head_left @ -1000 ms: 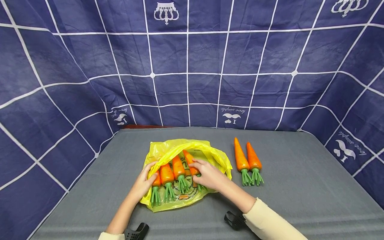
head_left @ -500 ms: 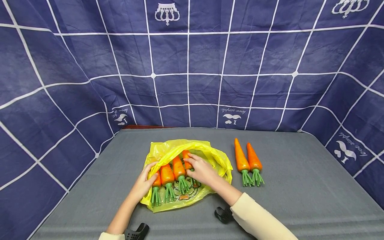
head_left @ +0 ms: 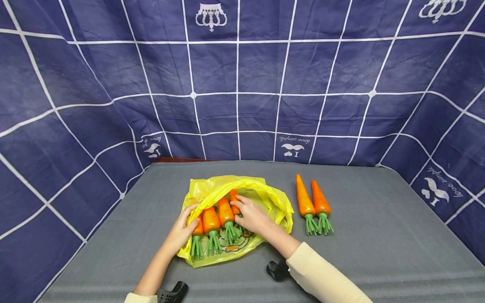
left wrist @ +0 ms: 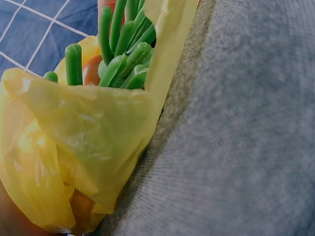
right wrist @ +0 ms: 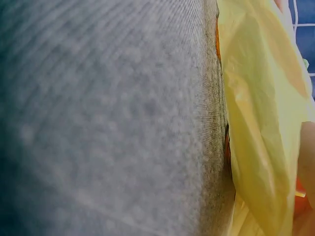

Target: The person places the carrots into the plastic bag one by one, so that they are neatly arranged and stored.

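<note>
A yellow plastic bag [head_left: 223, 184] lies with its mouth spread toward me in the head view. Several orange carrots with green stalk stubs lie in a row in it. My left hand [head_left: 181, 232] pinches the bag's left edge, its thumb by the leftmost carrot [head_left: 198, 228]. Inside the mouth, my right hand [head_left: 254, 215] holds the rightmost carrot [head_left: 233, 196] by its side, against its neighbour [head_left: 225, 209]. The left wrist view shows green stalks [left wrist: 123, 44] above the bag's folded side [left wrist: 93, 132]. Bag film [right wrist: 256, 113] hides most of the right hand in its wrist view.
Two more carrots, a longer one [head_left: 304, 198] and a shorter one [head_left: 320, 198], lie side by side on the grey tabletop [head_left: 363, 235], right of the bag. A blue cloth with white lines [head_left: 257, 67] hangs behind and along both sides.
My right hand has moved left inside the bag with the rightmost carrot, bringing it up against the row. The left hand has stayed at the bag's edge.
</note>
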Tool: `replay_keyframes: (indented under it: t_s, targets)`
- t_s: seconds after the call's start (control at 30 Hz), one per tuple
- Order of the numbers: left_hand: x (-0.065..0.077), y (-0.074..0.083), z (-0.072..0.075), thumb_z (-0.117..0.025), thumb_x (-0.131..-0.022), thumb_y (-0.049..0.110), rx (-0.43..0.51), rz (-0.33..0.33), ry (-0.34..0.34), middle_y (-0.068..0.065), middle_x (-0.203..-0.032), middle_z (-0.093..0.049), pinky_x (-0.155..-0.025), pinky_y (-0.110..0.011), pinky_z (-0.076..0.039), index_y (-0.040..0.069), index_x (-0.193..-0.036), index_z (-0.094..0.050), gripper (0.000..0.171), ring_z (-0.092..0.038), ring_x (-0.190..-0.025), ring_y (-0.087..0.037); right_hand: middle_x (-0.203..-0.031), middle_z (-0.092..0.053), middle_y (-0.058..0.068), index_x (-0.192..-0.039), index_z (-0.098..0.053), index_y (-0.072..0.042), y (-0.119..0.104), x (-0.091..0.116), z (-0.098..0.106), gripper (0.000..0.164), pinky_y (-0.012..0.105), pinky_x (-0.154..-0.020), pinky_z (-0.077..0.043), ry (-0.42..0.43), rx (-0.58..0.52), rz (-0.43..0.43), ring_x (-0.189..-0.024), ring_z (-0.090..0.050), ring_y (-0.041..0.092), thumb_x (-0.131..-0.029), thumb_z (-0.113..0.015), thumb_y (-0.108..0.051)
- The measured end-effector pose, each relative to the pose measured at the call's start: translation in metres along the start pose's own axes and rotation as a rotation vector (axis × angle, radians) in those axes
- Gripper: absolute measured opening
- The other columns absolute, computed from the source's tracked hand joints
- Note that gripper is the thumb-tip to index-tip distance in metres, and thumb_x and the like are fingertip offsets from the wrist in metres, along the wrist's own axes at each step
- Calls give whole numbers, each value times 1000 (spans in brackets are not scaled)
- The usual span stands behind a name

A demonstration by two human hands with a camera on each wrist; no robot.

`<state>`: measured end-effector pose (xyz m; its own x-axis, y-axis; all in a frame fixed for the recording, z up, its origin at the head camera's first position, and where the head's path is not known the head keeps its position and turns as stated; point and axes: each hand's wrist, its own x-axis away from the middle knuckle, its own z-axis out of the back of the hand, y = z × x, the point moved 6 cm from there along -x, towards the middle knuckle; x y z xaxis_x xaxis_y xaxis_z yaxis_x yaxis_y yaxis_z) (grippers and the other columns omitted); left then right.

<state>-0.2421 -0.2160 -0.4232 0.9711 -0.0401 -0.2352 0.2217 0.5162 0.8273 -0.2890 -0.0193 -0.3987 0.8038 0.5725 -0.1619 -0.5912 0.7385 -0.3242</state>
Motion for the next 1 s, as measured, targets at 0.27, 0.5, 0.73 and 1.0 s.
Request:
replay_keyframes:
  t_s: [0.27,0.5,0.73,1.0]
  targets:
    - [1,3,2,-52,-91,12,10,19,-1,-14,-137,-41,-102,-53,-27,9,-131,-43,42,-34,-129,-31,-148,-29,10,-137,-41,-15,1,2,-3,55,45,-102,-35,-95,-113,12,-133,-32,31,-84,-54,-22]
    - [1,2,1,-52,-91,13,12,4,-4,-15,-137,-40,-103,-56,-25,8,-132,-42,42,-31,-130,-33,-150,-25,8,-138,-39,-18,-2,6,0,55,50,-105,-30,-78,-67,40,-138,-22,31,-85,-53,-24]
    - [0,-1,0,-52,-91,11,1,7,-2,-17,-136,-41,-102,-57,-25,6,-132,-42,43,-32,-130,-35,-145,-34,10,-136,-43,-13,-10,11,12,52,48,-108,-26,-5,-20,70,-135,-28,31,-86,-52,-25]
    - [0,0,0,-52,-90,9,6,5,3,-18,-136,-40,-102,-56,-26,4,-131,-42,43,-32,-129,-34,-140,-42,8,-132,-48,-14,-19,21,34,48,47,-109,-24,88,4,98,-132,-35,29,-86,-54,-27]
